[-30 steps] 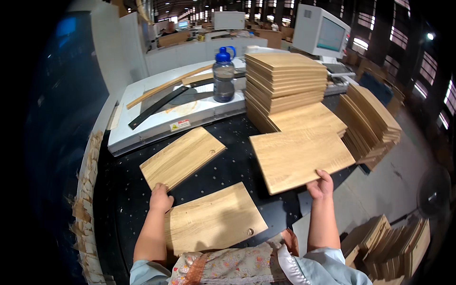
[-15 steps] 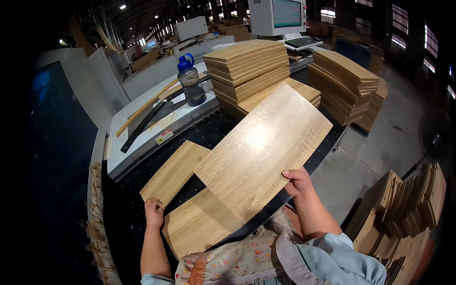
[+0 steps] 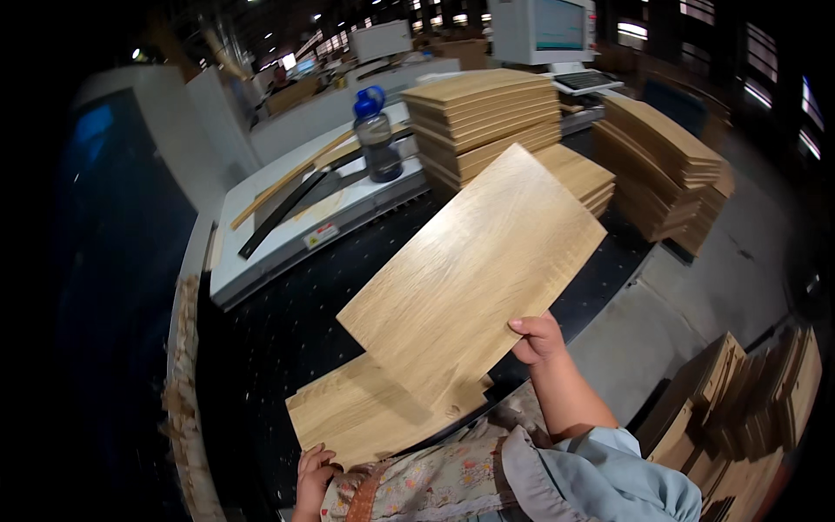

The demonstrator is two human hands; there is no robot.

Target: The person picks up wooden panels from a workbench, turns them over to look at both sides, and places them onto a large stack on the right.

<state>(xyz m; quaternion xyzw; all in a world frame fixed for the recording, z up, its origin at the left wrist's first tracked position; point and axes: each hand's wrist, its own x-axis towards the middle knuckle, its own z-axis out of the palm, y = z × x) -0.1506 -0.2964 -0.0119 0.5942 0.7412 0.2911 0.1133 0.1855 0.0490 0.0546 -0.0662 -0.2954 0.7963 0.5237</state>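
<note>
My right hand (image 3: 539, 337) grips the near right edge of a large wood-grain board (image 3: 478, 261), thumb on top, and holds it tilted above the table. Under it, on the black table, lie lower wood-grain boards (image 3: 348, 413); a second edge and a corner stick out from beneath the top one. Their far part is hidden by the raised board. My left hand (image 3: 315, 477) is at the near left corner of these lower boards, fingers bent and a little apart, touching the edge.
A stack of boards (image 3: 487, 113) stands at the table's far side, another stack (image 3: 657, 161) to its right. A water bottle (image 3: 377, 143) with a blue lid sits on a white machine ledge (image 3: 287, 252). More boards (image 3: 748, 400) stand low at the right. A monitor (image 3: 552, 26) is behind.
My left hand has moved nearer to me and let go of the narrow board, which now seems to lie with the lower boards. My right hand still holds the large board, shifted slightly left.
</note>
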